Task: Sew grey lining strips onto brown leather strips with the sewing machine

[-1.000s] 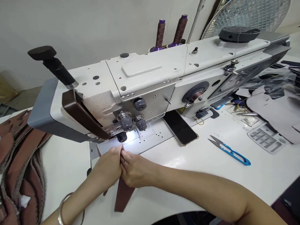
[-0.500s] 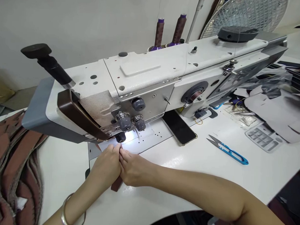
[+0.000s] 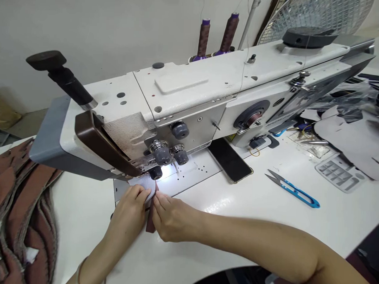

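A white industrial sewing machine (image 3: 191, 96) stands across the white table (image 3: 252, 210). Just under its needle area, lit by a small lamp, lies a brown fabric piece (image 3: 150, 221) with a pale grey-backed flap (image 3: 146, 184). My left hand (image 3: 129, 210) pinches the pale flap at its near edge. My right hand (image 3: 170, 218) presses against it from the right, fingers closed on the brown strip's edge. Both hands touch each other right in front of the presser foot. A bangle sits on my left wrist.
A heap of brown fabric pieces (image 3: 19, 210) lies at the left. A black phone (image 3: 230, 160) and blue thread snips (image 3: 295, 190) lie right of the needle plate. Grey cut pieces (image 3: 354, 139) and a grey tray (image 3: 342, 172) are at far right. Two thread cones (image 3: 216, 33) and a fan stand behind.
The long brown strip that hung toward me has been drawn up under my hands. A pale flap now shows at the needle, and my hands have shifted slightly nearer to me.
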Action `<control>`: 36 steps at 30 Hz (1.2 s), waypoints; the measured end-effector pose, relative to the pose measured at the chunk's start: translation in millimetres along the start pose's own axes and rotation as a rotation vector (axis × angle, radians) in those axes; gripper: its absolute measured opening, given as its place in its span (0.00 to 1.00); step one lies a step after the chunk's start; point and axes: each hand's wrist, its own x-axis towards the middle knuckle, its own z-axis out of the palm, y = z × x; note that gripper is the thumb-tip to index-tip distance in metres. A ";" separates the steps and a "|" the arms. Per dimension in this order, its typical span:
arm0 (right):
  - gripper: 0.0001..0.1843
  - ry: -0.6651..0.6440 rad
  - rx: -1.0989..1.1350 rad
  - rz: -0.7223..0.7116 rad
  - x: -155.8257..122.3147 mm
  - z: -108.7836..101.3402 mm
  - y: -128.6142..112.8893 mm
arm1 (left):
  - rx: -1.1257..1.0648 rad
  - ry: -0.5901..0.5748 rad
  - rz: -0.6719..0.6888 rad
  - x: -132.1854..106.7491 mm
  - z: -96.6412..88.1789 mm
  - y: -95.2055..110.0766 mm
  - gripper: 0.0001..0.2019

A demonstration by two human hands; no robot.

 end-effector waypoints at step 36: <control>0.14 -0.033 0.106 0.068 3.1 0.4 -9.7 | 0.107 0.131 0.247 21.0 -2.9 -6.6 0.13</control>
